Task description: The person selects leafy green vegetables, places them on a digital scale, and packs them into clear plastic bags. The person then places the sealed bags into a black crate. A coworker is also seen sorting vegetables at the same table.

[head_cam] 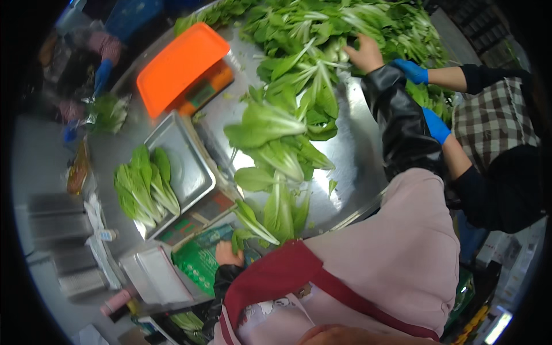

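Note:
Stretching forward, my right hand [365, 54] touches the pale stems of leafy greens [334, 51] at the near edge of a big pile; its fingers are partly spread, and whether it grips a stem is unclear. My left hand [229, 253] rests low by the table's near edge, beside a green leaf [240, 239] and over a green plastic bag [196, 263]; its fingers are partly hidden. Loose leafy greens [276, 125] lie along the middle of the metal table [349, 151]. A bunch of greens [144, 185] lies partly in a metal tray [196, 189] at the left.
An orange plastic tray [183, 64] sits tilted at the upper left. At the right, a co-worker's blue-gloved hands [412, 71] are close to my right sleeve. Another person in blue gloves [102, 75] is at the far left, near bagged greens [108, 113]. A white box [157, 274] stands lower left.

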`<state>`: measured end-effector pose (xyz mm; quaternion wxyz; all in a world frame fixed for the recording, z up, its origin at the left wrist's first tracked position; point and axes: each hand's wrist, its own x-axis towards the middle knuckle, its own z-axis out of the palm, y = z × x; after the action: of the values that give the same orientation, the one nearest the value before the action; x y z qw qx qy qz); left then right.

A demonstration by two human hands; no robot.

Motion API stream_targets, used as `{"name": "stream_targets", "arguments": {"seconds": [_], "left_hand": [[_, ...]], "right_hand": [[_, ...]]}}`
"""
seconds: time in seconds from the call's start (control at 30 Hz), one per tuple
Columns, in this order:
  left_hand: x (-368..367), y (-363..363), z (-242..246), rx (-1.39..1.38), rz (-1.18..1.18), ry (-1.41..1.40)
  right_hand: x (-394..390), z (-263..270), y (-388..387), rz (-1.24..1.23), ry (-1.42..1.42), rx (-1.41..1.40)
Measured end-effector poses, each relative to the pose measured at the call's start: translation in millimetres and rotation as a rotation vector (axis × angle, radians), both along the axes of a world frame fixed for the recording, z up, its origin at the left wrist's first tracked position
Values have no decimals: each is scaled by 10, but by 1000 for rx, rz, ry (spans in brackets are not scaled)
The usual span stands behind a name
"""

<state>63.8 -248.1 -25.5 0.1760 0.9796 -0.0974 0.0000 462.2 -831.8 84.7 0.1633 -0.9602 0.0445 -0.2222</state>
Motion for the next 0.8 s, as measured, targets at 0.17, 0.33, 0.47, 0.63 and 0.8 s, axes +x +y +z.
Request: {"name": "stream_targets", "arguments": {"seconds": [0.17,0.33,0.47,0.63,0.8], "left_hand": [[-16,30,-7,33,5,62],[-25,53,-48,12,42,14],[120,66,-63,7,-8,46],[28,60,-58,-45,1,-30],[17,73,-290,-160,-13,-191]], "right_hand": [[509,-935,-85,-374,188,732],[837,-982,454,-196,-23,771],[691,-1018,500,-92,-36,994],[-462,220,850,205,213,1285],[-1462,436,1273,278,-122,103]]}}
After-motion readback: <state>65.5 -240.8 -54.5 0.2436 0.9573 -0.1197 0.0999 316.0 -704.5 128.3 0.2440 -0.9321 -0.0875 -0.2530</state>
